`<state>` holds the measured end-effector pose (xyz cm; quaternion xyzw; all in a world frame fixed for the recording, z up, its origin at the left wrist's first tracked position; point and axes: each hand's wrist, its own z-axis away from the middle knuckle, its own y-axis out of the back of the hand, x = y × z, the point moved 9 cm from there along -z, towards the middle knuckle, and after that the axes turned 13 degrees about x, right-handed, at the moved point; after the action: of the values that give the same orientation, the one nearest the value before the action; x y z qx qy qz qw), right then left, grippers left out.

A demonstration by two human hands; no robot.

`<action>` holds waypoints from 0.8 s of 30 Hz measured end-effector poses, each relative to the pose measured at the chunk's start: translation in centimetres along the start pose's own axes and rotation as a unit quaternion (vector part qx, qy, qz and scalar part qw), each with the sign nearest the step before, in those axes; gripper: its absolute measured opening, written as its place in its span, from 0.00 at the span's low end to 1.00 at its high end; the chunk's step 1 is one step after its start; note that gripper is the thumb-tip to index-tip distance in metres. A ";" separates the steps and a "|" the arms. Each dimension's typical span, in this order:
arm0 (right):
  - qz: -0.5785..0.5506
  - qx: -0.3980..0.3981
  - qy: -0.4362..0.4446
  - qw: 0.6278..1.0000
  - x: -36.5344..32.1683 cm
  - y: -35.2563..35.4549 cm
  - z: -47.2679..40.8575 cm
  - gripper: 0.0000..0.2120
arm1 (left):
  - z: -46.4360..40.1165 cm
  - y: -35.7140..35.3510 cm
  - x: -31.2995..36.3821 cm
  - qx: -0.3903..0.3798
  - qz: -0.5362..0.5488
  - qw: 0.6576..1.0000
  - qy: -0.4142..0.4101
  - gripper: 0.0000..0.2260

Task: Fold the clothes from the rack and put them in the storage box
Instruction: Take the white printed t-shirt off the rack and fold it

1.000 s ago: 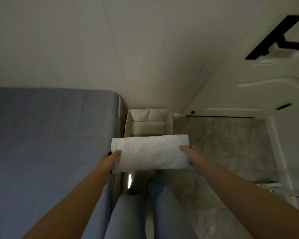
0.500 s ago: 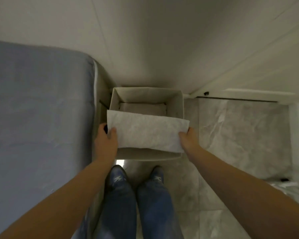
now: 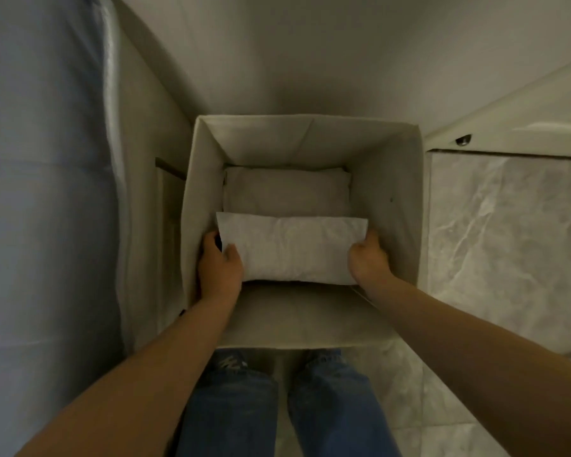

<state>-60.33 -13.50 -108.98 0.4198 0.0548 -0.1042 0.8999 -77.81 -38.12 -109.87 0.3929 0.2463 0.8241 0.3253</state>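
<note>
Down inside the storage box, against its near wall, is where the folded white garment now sits between my hands. A second ago I held it in the air short of the box rim, and half a second ago it was just over the near edge; it has since gone below the rim and the view has closed in on the box.

Left to right:
- Left edge: the bed with a blue-grey sheet, its side close alongside the box's left wall.
- Left hand: thumb laid on top of the garment's left end, the other fingers curled under it, gripping.
- Garment: flat, long side across the box, near half of the floor.
- Beyond it, against the far wall, a second folded white piece already lies stored (the two appear to touch or slightly overlap; I cannot tell which).
- Right hand: fingers curled round the garment's right end, holding.
- Right of the box: pale marble-pattern floor tiles, a white skirting and door frame above.

Judgement: placement is nearly done; release is all that remains for this item. Whether the garment rests on the bottom yet, I cannot tell.

Room: plain pale wall behind, dim light.
</note>
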 end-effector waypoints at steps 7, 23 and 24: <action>0.034 0.007 -0.003 0.999 2.5 -5.6 -4.9 0.30 | -4.9 -5.7 -4.0 -0.018 -0.134 0.991 -0.005 0.20; 0.092 -0.113 0.161 0.976 4.3 -14.5 -4.8 0.40 | -2.2 -12.9 -7.3 -0.221 -0.379 0.876 -0.201 0.25; 0.099 -0.148 0.173 0.969 4.6 -14.9 -4.9 0.41 | -2.3 -13.2 -7.7 -0.241 -0.384 0.871 -0.191 0.27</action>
<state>-59.36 -19.69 -124.07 0.2968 0.1832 0.0689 0.9347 -71.45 -35.26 -123.64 0.3268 0.1044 0.5767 0.7414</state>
